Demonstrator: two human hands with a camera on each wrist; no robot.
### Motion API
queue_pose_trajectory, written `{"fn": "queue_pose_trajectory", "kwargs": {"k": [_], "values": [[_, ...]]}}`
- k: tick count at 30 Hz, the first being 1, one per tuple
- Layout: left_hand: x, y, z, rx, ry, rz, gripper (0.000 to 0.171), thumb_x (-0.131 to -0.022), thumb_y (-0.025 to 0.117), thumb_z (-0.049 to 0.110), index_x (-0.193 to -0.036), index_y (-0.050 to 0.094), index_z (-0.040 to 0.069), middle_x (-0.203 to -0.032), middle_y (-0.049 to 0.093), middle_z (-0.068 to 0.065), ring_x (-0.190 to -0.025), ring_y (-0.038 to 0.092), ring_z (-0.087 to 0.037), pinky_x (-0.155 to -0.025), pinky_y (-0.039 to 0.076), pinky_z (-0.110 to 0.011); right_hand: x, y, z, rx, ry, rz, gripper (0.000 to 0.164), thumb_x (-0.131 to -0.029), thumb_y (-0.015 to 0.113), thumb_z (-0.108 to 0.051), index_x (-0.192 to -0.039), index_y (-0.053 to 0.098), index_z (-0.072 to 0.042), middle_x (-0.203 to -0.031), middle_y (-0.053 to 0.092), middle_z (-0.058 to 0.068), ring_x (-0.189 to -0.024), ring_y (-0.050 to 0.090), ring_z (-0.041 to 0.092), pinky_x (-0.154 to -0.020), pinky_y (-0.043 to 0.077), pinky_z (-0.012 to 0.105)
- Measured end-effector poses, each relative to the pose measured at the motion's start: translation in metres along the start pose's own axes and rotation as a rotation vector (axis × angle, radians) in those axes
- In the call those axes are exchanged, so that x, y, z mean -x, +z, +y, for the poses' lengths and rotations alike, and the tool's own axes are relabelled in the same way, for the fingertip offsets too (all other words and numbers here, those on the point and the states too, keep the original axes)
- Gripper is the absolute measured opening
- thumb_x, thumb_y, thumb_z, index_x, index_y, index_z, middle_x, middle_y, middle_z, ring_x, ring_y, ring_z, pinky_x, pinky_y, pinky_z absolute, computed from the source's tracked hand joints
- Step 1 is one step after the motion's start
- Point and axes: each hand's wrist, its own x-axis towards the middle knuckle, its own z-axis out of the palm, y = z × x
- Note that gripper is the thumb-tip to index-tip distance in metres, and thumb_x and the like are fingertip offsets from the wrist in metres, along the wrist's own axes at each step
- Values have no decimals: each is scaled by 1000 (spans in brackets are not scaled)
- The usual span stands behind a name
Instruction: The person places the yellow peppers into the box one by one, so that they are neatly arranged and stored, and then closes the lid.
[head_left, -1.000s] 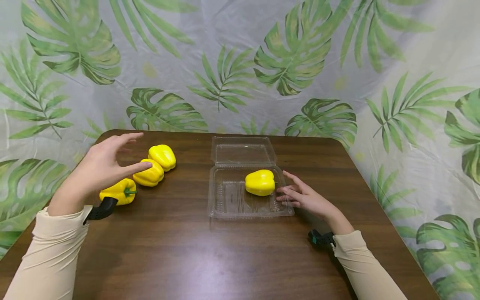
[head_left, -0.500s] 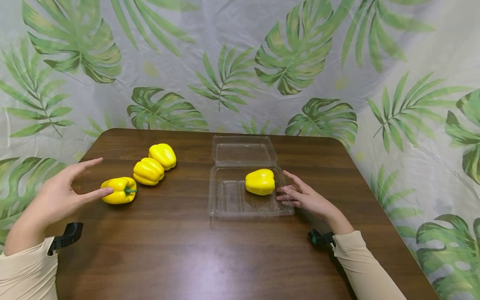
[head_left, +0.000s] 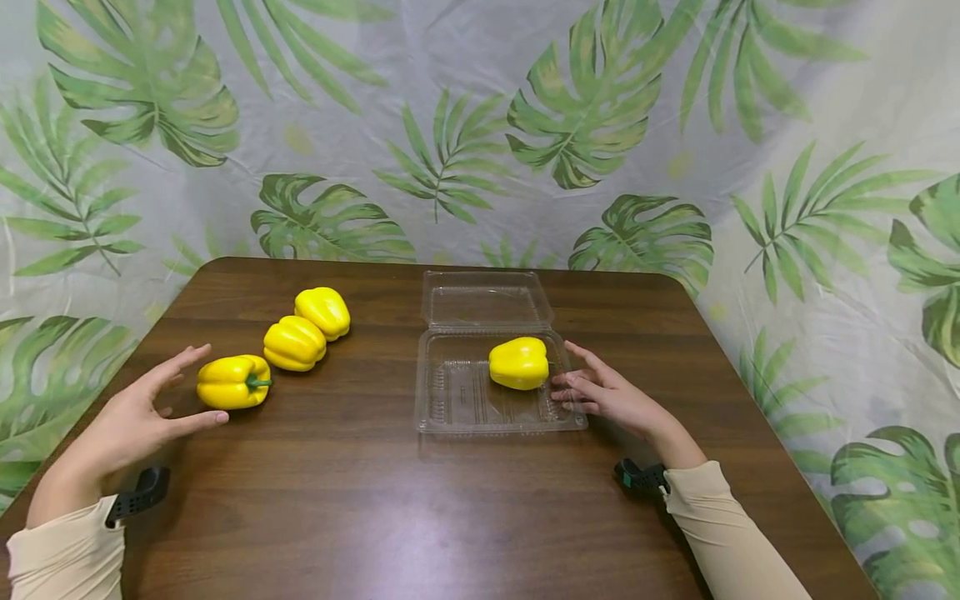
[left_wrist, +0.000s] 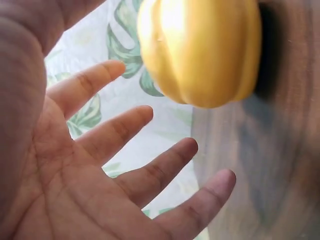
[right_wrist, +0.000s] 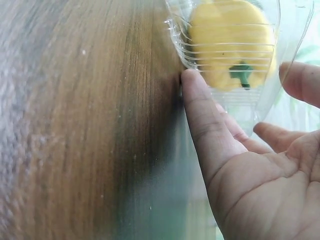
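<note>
My spread left hand (head_left: pixel 123 425) has come down beside the nearest lobed yellow bell pepper (head_left: pixel 234 383), left on the brown wooden table (head_left: pixel 337 500), my straight-fingered right hand (head_left: pixel 615 404) touching the clear plastic box (head_left: pixel 498 428), leaf-printed white cloth (head_left: pixel 472 58) at the far side.

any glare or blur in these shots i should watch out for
Head view: pale glare on the near middle of the table; left wrist view: washed-out highlight on the pepper, table grain soft; right wrist view: white reflections along the clear box, table blurry toward the left edge.
</note>
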Motion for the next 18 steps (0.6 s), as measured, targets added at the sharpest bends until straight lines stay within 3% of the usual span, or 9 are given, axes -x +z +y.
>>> {"fn": "queue_pose_trajectory", "kwargs": {"k": [5, 8, 11, 12, 15, 17, 18], "values": [[0, 6, -6, 13, 18, -9, 101, -92, 87, 30, -172, 27, 24, -179, 14, -22, -145, 37, -61, -82, 38, 2, 0, 0, 0, -1, 3, -2, 76, -117, 45, -27, -174, -4, -16, -160, 40, 40, -143, 55, 51, -109, 57, 35], [0, 9, -7, -4, 29, -15, 101, -92, 88, 29, -172, 27, 21, -177, 18, -26, -142, 44, -60, -85, 53, -9, 0, 1, 0, -1, 6, 0, 75, -117, 45, -27, -174, -4, -16, -160, 40, 40, -143, 55, 50, -109, 57, 35], [-1, 11, -8, -32, 30, -2, 99, -91, 88, 30, -171, 30, 22, -175, 26, -27, -139, 57, -36, -85, 57, -13, 0, 1, -1, -2, 8, 2, 75, -117, 45, -28, -174, -3, -16, -160, 40, 40, -143, 56, 50, -108, 57, 34], [-1, 11, -8, -34, 35, 1, 99, -91, 88, 29, -171, 31, 21, -174, 27, -27, -138, 57, -34, -85, 57, -12, 0, 1, -1, 0, 7, 3, 75, -117, 45, -28, -174, -3, -16, -160, 40, 40, -143, 56, 49, -108, 57, 34], [-2, 12, -8, -28, 42, 15, 97, -91, 89, 27, -170, 33, 19, -172, 30, -29, -135, 58, -36, -80, 47, -1, 0, 1, -2, 5, 13, 8, 75, -117, 45, -28, -174, -2, -16, -160, 41, 39, -142, 57, 47, -107, 57, 32], [-2, 13, -7, -9, 52, 17, 96, -91, 88, 24, -170, 33, 16, -171, 32, -31, -134, 54, -51, -79, 47, 0, 0, 2, -3, 7, 14, 9, 75, -117, 45, -28, -174, -2, -16, -160, 41, 39, -142, 58, 47, -107, 57, 31], [-2, 13, -7, -2, 52, 19, 95, -91, 88, 24, -169, 34, 16, -169, 34, -32, -132, 58, -47, -78, 47, 0, 0, 2, -3, 7, 16, 10, 75, -117, 45, -28, -174, -2, -16, -160, 41, 39, -142, 58, 47, -107, 57, 31]]}}
